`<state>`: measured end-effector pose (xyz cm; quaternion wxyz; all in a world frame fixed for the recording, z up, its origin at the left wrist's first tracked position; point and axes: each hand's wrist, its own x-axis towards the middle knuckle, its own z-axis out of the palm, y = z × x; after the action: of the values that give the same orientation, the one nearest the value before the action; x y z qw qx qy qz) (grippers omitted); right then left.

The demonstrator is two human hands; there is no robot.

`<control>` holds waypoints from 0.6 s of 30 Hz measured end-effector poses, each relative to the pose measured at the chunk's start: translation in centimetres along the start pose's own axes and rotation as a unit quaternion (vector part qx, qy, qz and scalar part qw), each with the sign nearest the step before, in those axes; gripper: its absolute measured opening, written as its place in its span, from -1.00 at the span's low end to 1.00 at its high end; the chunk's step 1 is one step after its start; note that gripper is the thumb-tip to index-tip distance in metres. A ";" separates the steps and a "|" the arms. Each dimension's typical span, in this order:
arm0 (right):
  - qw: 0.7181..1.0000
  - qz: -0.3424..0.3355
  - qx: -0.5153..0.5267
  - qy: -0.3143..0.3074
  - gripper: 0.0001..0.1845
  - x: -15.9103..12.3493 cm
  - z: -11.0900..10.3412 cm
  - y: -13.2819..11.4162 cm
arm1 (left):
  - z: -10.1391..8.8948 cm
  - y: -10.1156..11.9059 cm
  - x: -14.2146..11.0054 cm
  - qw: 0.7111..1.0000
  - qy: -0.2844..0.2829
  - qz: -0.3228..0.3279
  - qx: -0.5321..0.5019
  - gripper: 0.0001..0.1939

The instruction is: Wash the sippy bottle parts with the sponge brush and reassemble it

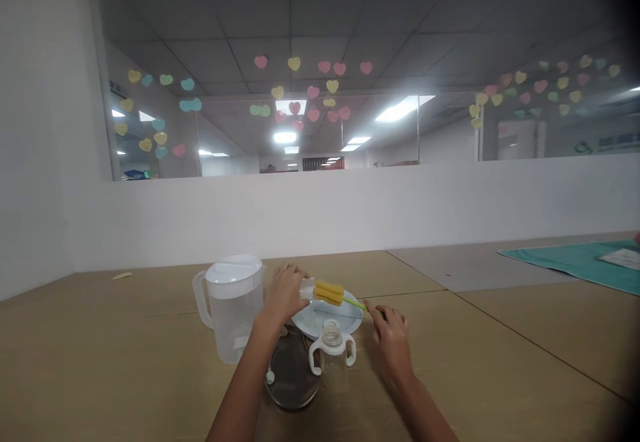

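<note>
Wrapped round a small whitish translucent bottle cap (307, 289), my left hand (287, 292) is above the left side of a pale bowl (354, 322). My right hand (391, 335) grips the green handle of a bottle brush (355, 303). Its yellow sponge head (329, 293) points left, at the cap's open end; how far it reaches inside is unclear. Nearer me stands a clear baby bottle (334, 362) with white side handles and no lid on its neck. Beside it lies a dark round tray (293, 379), with a thin tube ending in a white piece (271, 377) along its edge.
A translucent pitcher (237, 322) with a white lid stands left of my left forearm. Far right on the table (125, 362) lies a teal cloth (565, 260) with a pale item on it. A white wall (320, 212) with windows above rises behind the table.
</note>
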<state>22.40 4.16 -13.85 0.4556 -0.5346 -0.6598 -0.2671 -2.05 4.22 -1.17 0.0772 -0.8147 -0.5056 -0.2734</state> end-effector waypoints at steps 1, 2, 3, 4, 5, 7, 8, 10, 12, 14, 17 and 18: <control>1.000 -0.013 -0.008 0.002 -0.47 0.0 0.0 0.0 | 0.0 0.0 -0.1 1.000 0.000 0.008 -0.001 -0.54; 1.000 -0.025 -0.013 0.004 -0.46 0.0 -0.1 -0.1 | 0.1 0.1 -0.1 1.000 -0.002 0.011 -0.005 -0.54; 0.999 -0.036 -0.015 0.005 -0.44 0.0 -0.1 -0.2 | 0.2 0.2 -0.1 1.000 -0.009 0.010 -0.012 -0.54; 0.999 -0.047 -0.015 0.007 -0.43 0.0 -0.1 -0.3 | 0.4 0.4 -0.1 0.999 -0.022 0.005 -0.023 -0.54; 0.998 -0.058 -0.012 0.008 -0.43 -0.1 -0.1 -0.4 | 0.7 0.5 -0.1 0.998 -0.040 0.003 -0.039 -0.52; 0.997 -0.077 -0.004 0.014 -0.43 -0.1 -0.1 -0.6 | 1.2 0.6 0.0 0.993 -0.074 0.012 -0.086 -0.45; 0.996 -0.084 0.000 0.019 -0.43 -0.1 0.0 -0.6 | 1.3 0.6 0.0 0.990 -0.082 0.018 -0.113 -0.40; 0.996 -0.087 0.004 0.026 -0.43 -0.2 -0.1 -0.7 | 1.3 0.3 -0.1 0.982 -0.085 0.018 -0.166 -0.33; 0.996 -0.086 0.000 0.026 -0.41 -0.2 -0.1 -0.7 | 1.0 -0.4 -0.3 0.975 -0.101 -0.007 -0.197 -0.32; 0.996 -0.089 -0.008 0.020 -0.40 -0.2 -0.1 -0.7 | 0.5 -1.3 -0.6 0.973 -0.144 -0.043 -0.177 -0.35; 0.997 -0.076 -0.022 0.012 -0.43 -0.3 0.1 -0.6 | 0.3 -2.4 -1.0 0.970 -0.203 -0.111 -0.072 -0.32; 0.998 -0.062 -0.025 0.010 -0.45 -0.3 0.2 -0.5 | 0.4 -2.7 -1.0 0.967 -0.213 -0.130 -0.045 -0.27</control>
<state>21.86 4.07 -14.18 0.4312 -0.5009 -0.6802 -0.3170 -4.54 4.88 -2.45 -0.1052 -0.7838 -0.5996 -0.1231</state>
